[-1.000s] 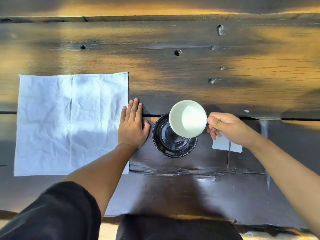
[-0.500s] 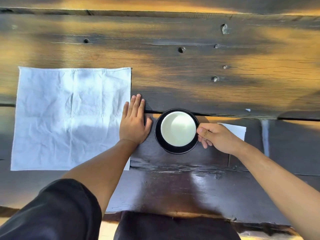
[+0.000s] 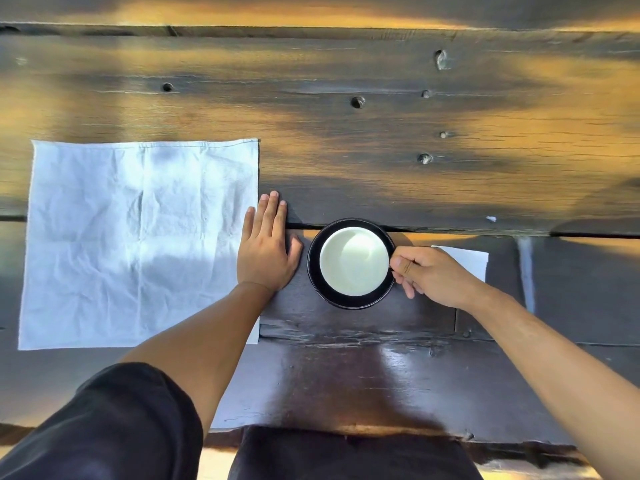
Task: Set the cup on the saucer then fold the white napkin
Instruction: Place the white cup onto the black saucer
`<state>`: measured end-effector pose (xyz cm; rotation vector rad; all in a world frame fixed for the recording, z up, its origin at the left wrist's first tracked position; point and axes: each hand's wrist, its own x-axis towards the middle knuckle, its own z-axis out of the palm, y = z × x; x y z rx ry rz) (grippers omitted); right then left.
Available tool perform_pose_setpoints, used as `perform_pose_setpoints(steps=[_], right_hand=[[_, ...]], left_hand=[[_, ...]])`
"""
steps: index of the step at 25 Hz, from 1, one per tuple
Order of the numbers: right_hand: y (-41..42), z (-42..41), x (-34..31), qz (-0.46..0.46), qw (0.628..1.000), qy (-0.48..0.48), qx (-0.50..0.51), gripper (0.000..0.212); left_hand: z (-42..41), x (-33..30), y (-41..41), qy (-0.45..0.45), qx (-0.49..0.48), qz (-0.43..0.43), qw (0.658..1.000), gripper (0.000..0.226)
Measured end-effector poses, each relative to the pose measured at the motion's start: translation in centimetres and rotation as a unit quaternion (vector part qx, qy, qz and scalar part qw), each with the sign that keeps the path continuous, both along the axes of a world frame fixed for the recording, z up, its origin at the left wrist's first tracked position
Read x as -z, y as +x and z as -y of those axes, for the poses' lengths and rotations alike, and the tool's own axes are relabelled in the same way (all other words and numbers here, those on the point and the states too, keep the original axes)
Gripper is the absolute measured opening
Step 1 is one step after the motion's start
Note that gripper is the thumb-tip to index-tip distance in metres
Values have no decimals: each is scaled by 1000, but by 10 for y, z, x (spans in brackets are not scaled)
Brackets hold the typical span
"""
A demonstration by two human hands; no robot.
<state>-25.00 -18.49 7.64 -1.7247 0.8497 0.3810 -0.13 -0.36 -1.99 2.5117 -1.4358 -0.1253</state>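
A white cup (image 3: pixel 354 260) stands upright and empty on a black saucer (image 3: pixel 349 299) in the middle of the dark wooden table. My right hand (image 3: pixel 429 273) pinches the cup's handle on its right side; the handle itself is hidden by my fingers. My left hand (image 3: pixel 266 251) lies flat on the table, fingers together, just left of the saucer and touching the right edge of the white napkin (image 3: pixel 138 244). The napkin is spread open and flat, slightly creased, at the left.
A small white paper (image 3: pixel 467 259) lies on the table behind my right hand. A crack between planks (image 3: pixel 485 232) runs across the table at saucer level. Several knot holes (image 3: pixel 356 102) mark the far planks. The table's near edge (image 3: pixel 346 429) is close to my body.
One second ago the cup hung tilted above the saucer in my right hand. It came down onto the saucer and now stands centred on it. My left hand has stayed in place.
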Motion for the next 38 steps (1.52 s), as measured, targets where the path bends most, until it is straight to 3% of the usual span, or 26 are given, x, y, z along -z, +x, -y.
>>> perform_pose_setpoints(steps=[24, 30, 35, 38], right_hand=[[3, -6, -2, -27, 998, -1, 60, 28], [-5, -12, 0, 12, 993, 6, 115, 19], [-22, -42, 19, 22, 972, -96, 216, 27], [-33, -68, 28, 13, 964, -154, 218, 34]], left_hand=[[0, 1, 0, -1, 1, -3, 1000, 64], [1, -1, 0, 49, 13, 7, 999, 65], [0, -2, -1, 111, 16, 33, 993, 67], [1, -3, -1, 133, 15, 18, 991, 67]])
